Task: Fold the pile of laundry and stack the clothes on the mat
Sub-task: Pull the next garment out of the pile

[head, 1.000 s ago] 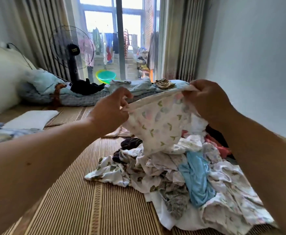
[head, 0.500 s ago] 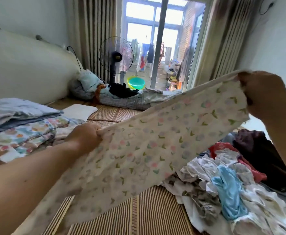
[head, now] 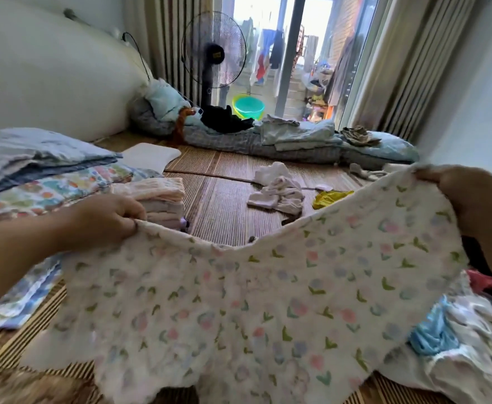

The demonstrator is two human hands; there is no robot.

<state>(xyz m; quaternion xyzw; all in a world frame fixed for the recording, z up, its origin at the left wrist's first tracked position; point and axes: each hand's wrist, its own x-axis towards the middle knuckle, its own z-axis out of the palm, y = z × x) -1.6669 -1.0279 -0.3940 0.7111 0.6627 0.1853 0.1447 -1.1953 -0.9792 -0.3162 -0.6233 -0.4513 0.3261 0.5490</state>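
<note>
A white garment with a small tulip print [head: 253, 301] hangs spread wide in front of me, over the woven mat [head: 218, 205]. My left hand [head: 105, 220] grips its top edge at the left. At the right, higher up, my right hand [head: 472, 199] grips the other end of that edge. The edge sags between them. The unfolded laundry pile [head: 457, 345] lies at the lower right, partly hidden behind the garment, with a light blue piece showing. Folded clothes sit at the left: a pale pink stack [head: 157, 196] and a colourful printed stack [head: 52, 188].
Small white pieces [head: 276, 191] and a yellow item [head: 329, 196] lie loose mid-mat. Bedding and pillows [head: 268, 138] line the far edge below a standing fan [head: 212, 51] and a glass door. A wall runs along the right, a padded headboard along the left.
My hands have drawn further apart and lowered, spreading the garment wide. The view has swung left, bringing the folded stacks and loose small pieces into sight.
</note>
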